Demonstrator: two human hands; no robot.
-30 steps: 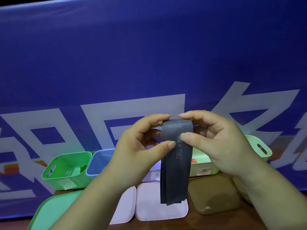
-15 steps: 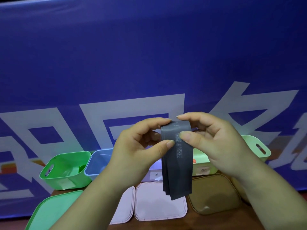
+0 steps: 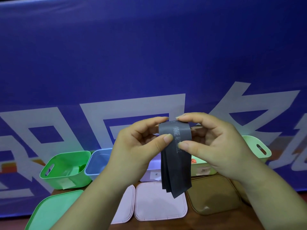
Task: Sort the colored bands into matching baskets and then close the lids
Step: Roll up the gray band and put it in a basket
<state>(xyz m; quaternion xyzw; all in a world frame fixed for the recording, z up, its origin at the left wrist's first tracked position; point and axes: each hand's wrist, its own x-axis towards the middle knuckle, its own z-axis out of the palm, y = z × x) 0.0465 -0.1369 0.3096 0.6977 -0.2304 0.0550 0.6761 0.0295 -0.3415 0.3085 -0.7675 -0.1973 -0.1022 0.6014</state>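
Note:
A dark grey band [image 3: 176, 165], folded into several layers, hangs in the air in front of me. My left hand [image 3: 141, 146] pinches its left edge near the top, and my right hand [image 3: 214, 145] pinches its top fold and right edge. Behind and below stand open baskets in a row: a green basket [image 3: 64, 170], a blue basket [image 3: 98, 163], a lilac basket [image 3: 152, 173] mostly hidden by the band, and a pale green basket [image 3: 255, 146] at the right. Something orange [image 3: 193, 161] shows in a pale green basket behind my right hand.
Loose lids lie flat on the brown table in front of the baskets: a green lid [image 3: 53, 211], two pink lids [image 3: 159, 203], and a tan lid [image 3: 214, 195]. A blue banner with white characters [image 3: 149, 63] hangs right behind the baskets.
The hanging part of the grey band has grown shorter as my hands folded it up. Both hands stayed in about the same place.

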